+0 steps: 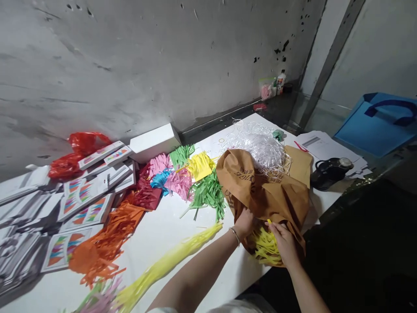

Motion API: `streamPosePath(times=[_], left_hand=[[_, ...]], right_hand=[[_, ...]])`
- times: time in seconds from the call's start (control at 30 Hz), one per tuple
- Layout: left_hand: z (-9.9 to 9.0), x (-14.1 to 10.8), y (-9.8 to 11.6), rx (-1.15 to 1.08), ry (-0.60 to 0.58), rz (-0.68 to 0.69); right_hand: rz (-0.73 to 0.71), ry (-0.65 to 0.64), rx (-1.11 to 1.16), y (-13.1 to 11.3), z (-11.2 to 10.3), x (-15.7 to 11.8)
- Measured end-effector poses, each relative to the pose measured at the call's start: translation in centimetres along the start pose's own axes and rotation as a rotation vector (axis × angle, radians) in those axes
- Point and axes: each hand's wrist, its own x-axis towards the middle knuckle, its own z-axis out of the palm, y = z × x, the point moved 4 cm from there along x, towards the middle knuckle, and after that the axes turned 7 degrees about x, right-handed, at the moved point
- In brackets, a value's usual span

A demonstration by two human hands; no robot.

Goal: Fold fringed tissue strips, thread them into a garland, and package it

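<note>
A brown cloth bag [286, 200] with dark printing lies at the table's right part, its mouth facing me. Yellow paper tassels [265, 245] fill the opening. My left hand [244, 221], with a bangle at the wrist, reaches into the bag's mouth; its fingers are hidden by the cloth. My right hand [284, 239] is closed at the opening, pinching the top of a yellow tassel between thumb and fingers. A long yellow fringe [169, 258] lies on the white table left of my forearm.
Green, yellow, pink, blue, red and orange [114, 226] fringes lie left of the bag. Farther left are printed packets [81, 193], a white box [154, 142] and a red plastic bag [86, 145]. White string [260, 145], a black bottle [330, 173] and a blue bag [374, 126] are beyond.
</note>
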Motion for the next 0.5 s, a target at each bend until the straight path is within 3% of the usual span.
streamPosePath(times=[0.17, 0.27, 0.37, 0.5], left_hand=[[1.2, -5.3, 0.2, 0.032, -0.082, 0.057], [1.0, -8.3, -0.5, -0.049, -0.063, 0.053], [0.7, -9.6, -2.3, -0.151, 0.032, -0.091], [0.7, -9.0, -4.0, -0.171, 0.126, -0.297]], right_hand=[[-0.014, -0.104, -0.049, -1.5, 0.4, -3.0], [-0.085, -0.141, -0.099, -1.8, 0.3, -6.3], [-0.141, -0.198, -0.151, -1.0, 0.5, -9.8], [-0.118, -0.318, -0.142, 0.3, 1.7, -12.7]])
